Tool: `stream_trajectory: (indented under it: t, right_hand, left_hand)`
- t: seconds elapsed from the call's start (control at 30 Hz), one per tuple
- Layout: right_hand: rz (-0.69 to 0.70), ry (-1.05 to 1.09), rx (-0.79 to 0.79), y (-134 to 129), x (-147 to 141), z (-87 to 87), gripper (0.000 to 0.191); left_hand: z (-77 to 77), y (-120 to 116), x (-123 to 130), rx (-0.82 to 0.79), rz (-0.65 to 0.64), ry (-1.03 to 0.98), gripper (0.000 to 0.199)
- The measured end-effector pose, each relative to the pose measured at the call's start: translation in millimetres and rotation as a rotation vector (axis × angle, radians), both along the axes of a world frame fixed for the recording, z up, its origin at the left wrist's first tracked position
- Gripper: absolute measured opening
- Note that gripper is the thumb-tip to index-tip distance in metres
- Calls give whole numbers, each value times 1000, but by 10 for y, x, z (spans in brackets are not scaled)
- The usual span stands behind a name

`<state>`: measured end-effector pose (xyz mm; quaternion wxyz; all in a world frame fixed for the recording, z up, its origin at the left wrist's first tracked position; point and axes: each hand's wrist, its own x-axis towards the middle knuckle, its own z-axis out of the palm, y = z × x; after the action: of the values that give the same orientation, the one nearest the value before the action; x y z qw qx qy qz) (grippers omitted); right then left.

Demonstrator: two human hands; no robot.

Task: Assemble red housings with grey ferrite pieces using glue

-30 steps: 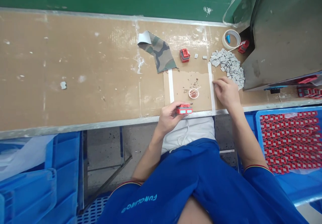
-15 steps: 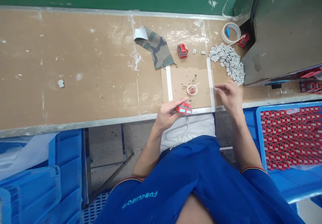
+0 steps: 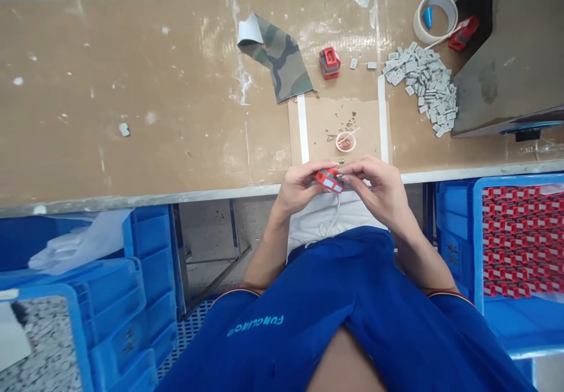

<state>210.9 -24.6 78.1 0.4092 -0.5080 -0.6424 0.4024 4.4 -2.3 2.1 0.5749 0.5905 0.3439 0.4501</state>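
Note:
A small red and grey toy vehicle part (image 3: 329, 181) with pale blue panels is gripped by my left hand (image 3: 299, 187) at the table's front edge. The closed fingertips of my right hand (image 3: 374, 185) touch its right side; whatever they pinch is too small to make out. Just beyond the hands stands a small round cup (image 3: 346, 141) of reddish content with a thin stick in it. Dark crumbs lie around the cup. Farther back, another red and grey part (image 3: 330, 63) rests near two small grey pieces (image 3: 353, 63).
A pile of grey pieces (image 3: 427, 83), a tape roll (image 3: 418, 24) and a metal box (image 3: 506, 57) are at the right. Camouflage cloth (image 3: 286, 66) lies behind. Blue crates (image 3: 478, 245) flank me below table level; the right one holds rows of red parts.
My right hand has moved left to the red part in my left hand. The camera view has shifted, so the table items appear higher in the picture.

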Motion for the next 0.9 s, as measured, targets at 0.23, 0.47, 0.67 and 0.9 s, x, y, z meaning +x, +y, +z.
stream_trajectory:
  t: [0.23, 0.47, 0.67, 0.9]
  right_hand:
    - [-44, 46, -32, -5, -21, -95, 8]
    - [-34, -30, -43, 5, -9, -99, 8]
    - [-22, -93, -18, 22, -17, -116, 11]
    - [57, -299, 94, -105, -57, -26, 20]
  left_hand:
    - [11, -23, 12, -46, -16, -8, 44]
    - [20, -32, 4, -26, 5, 49, 41]
    - [10, -44, 24, 38, 53, 72, 35]
    - [24, -54, -16, 96, -11, 153, 27]
